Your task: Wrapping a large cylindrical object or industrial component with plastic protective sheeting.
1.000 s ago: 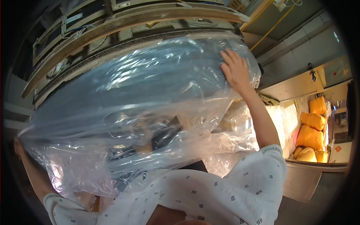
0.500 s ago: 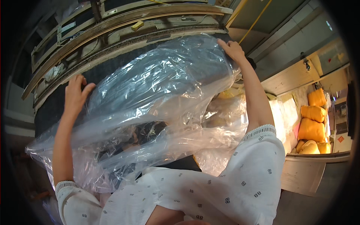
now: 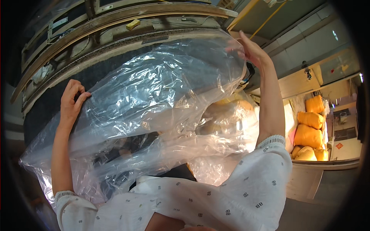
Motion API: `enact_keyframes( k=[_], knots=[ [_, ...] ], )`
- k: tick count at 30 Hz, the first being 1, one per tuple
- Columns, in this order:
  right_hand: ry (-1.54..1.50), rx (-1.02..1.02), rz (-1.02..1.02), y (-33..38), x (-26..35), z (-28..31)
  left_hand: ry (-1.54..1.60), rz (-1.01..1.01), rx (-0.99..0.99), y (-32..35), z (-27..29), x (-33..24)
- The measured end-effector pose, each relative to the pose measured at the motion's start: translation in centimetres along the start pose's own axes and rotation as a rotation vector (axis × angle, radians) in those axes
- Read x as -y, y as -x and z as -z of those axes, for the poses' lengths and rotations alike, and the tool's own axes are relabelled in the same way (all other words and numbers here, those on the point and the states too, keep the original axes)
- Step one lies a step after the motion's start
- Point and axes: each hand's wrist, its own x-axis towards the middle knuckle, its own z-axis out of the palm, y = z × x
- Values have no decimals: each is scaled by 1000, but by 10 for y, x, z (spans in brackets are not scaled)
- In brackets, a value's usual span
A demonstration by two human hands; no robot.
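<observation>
A large sheet of clear, wrinkled plastic film (image 3: pixel 142 82) spreads over a dark work surface (image 3: pixel 83 75) and hangs down toward my body. My left hand (image 3: pixel 71 98) is at the film's left edge, fingers curled and thumb bent in against them, apparently pinching the edge; the fingertips are partly hidden. At the far right corner, my right hand (image 3: pixel 254 52) is raised with its fingers spread. Some of those fingers are blurred and seem to lie behind or against the film. More loose folds of film gather at the near side, over my lap.
A long rail (image 3: pixel 127 17) runs behind the work surface, with a small yellow block (image 3: pixel 133 25) beside it. On the right, stacked orange bundles (image 3: pixel 310 131) show through an opening above a wooden panel (image 3: pixel 304 179). A yellow cord (image 3: pixel 269 17) hangs at the upper right.
My right hand has moved right and its fingers have spread. The film's far right part has stretched out with it. My left thumb has drawn in toward the fingers; the whole view has shifted slightly.
</observation>
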Motion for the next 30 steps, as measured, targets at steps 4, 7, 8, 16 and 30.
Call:
enact_keyframes(
  k=[4,7,8,16,30],
  knots=[
    [184,341,-207,0,9,-4,24,-30,-29,3,-3,4],
    [79,353,-155,-7,3,0,29,174,-23,7,-1,8],
    [48,313,-119,-8,3,-2,10,157,-20,6,-1,8],
    [-170,275,227,-15,8,9,4,75,-27,6,-2,7],
    [276,67,-44,-43,-28,0,-9,55,-50,7,-1,11]
  ],
)
